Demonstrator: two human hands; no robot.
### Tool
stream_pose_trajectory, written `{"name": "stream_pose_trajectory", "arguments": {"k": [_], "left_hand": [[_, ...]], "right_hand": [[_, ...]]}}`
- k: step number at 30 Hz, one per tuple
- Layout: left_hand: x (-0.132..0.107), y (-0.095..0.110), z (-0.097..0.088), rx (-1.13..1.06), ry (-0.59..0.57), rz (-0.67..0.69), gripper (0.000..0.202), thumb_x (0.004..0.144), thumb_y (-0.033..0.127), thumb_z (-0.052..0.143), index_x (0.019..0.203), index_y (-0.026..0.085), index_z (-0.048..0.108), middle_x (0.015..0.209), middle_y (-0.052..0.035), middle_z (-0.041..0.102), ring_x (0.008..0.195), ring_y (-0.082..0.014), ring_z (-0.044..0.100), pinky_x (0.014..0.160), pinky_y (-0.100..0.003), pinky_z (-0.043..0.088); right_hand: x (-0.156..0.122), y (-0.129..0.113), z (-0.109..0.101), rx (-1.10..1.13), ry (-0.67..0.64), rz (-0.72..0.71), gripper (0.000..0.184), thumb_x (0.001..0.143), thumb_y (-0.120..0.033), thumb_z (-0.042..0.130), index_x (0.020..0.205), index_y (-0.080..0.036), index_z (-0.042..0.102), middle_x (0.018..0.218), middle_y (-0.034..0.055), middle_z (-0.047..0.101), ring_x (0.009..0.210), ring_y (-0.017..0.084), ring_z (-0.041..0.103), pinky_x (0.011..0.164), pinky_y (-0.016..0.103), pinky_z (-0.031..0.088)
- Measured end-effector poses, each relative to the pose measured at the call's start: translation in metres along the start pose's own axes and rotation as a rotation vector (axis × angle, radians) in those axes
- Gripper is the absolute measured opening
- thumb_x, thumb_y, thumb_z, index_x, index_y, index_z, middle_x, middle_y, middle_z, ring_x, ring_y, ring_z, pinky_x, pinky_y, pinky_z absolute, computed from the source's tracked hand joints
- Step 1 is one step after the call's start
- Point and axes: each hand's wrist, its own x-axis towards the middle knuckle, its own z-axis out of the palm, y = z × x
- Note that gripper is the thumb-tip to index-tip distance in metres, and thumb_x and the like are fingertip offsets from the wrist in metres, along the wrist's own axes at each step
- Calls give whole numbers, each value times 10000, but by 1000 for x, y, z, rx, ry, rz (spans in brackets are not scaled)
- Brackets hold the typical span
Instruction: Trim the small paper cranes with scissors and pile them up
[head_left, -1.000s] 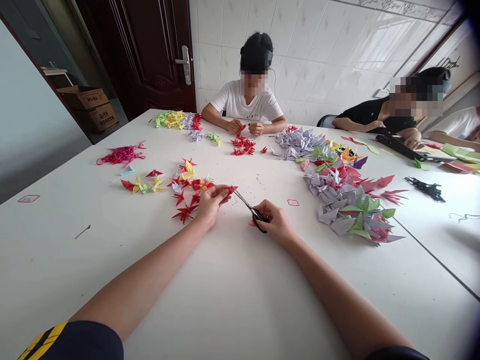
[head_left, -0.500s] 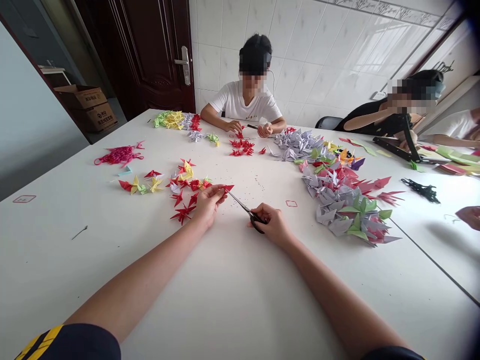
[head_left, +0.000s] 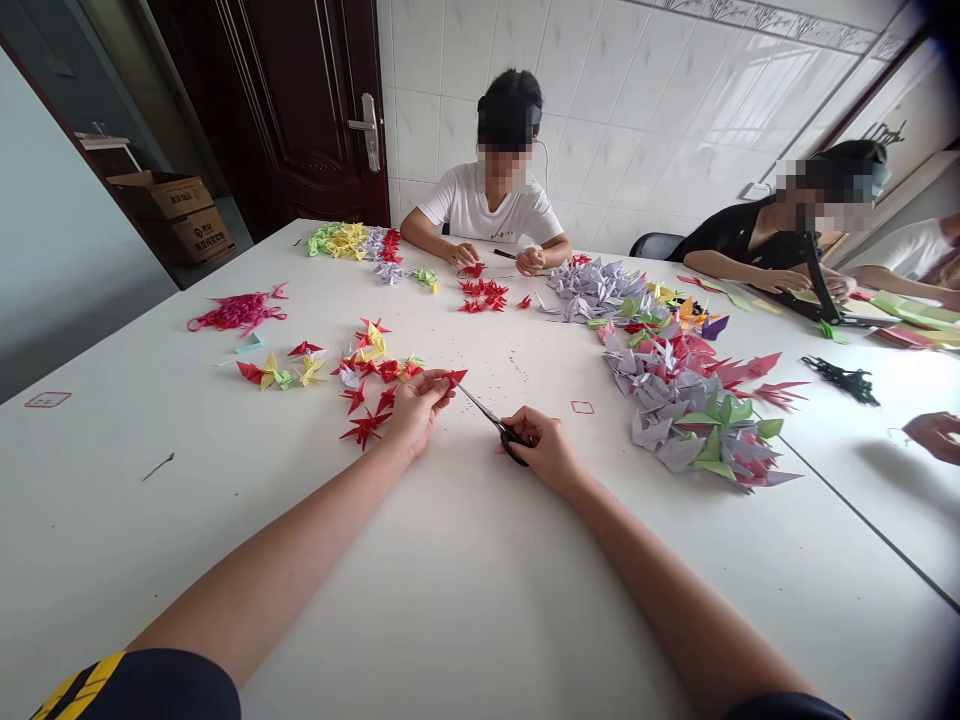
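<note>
A small red paper crane (head_left: 454, 378) sits in the clenched grip of the left hand (head_left: 417, 408), held low over the white tabletop (head_left: 112, 530); the pinch at its end seems to leave the paper exposed toward the other hand. The right hand (head_left: 541, 450) has a clenched grip on black-handled scissors (head_left: 495, 425), its fingers around the handles; the blades angle up toward the crane, their tips just beside it, though whether they touch cannot be told. Tiny red paper scraps (head_left: 517, 368) are scattered beyond the hands; a loose cluster of red paper cranes (head_left: 364, 425) lies just left of the left hand, within easy reach, perhaps kept there for that reason. A large heap of lilac, green and red paper cranes (head_left: 679, 420) lies to the right; a tangle of pink strung pieces (head_left: 238, 312) lies far left. Across the tabletop, 1 person in a white T-shirt (head_left: 487, 205) works behind more red paper cranes (head_left: 480, 295); to the right, another person in a black top (head_left: 750, 225) bends over a black paper trimmer (head_left: 810, 295).
</note>
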Motion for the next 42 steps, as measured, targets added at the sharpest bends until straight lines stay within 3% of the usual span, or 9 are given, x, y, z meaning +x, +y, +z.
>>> {"name": "stream_pose_trajectory", "arguments": {"k": [7, 19, 42], "left_hand": [[0, 0, -1, -8, -4, -37, 236, 640, 172, 796, 845, 157, 679, 834, -27, 688, 782, -110, 640, 855, -292, 495], [4, -1, -1, -133, -24, -147, 174, 702, 49, 705, 839, 149, 669, 806, -25, 696, 784, -95, 665, 799, -219, 529], [-1, 5, 5, -207, 31, -203, 165, 794, -33, 605, 837, 118, 655, 752, -38, 690, 709, -89, 675, 697, -167, 543]], "right_hand": [[0, -1, 0, 41, -15, 13, 208, 695, -241, 653, 899, -214, 621, 704, 0, 692, 592, 138, 480, 570, 279, 364], [0, 3, 0, 85, -34, 18, 232, 709, -250, 688, 929, -212, 625, 722, 2, 692, 621, 151, 550, 566, 274, 366], [0, 0, 0, 92, -47, 4, 232, 726, -320, 708, 917, -218, 626, 729, 22, 710, 629, 164, 584, 538, 279, 411]]}}
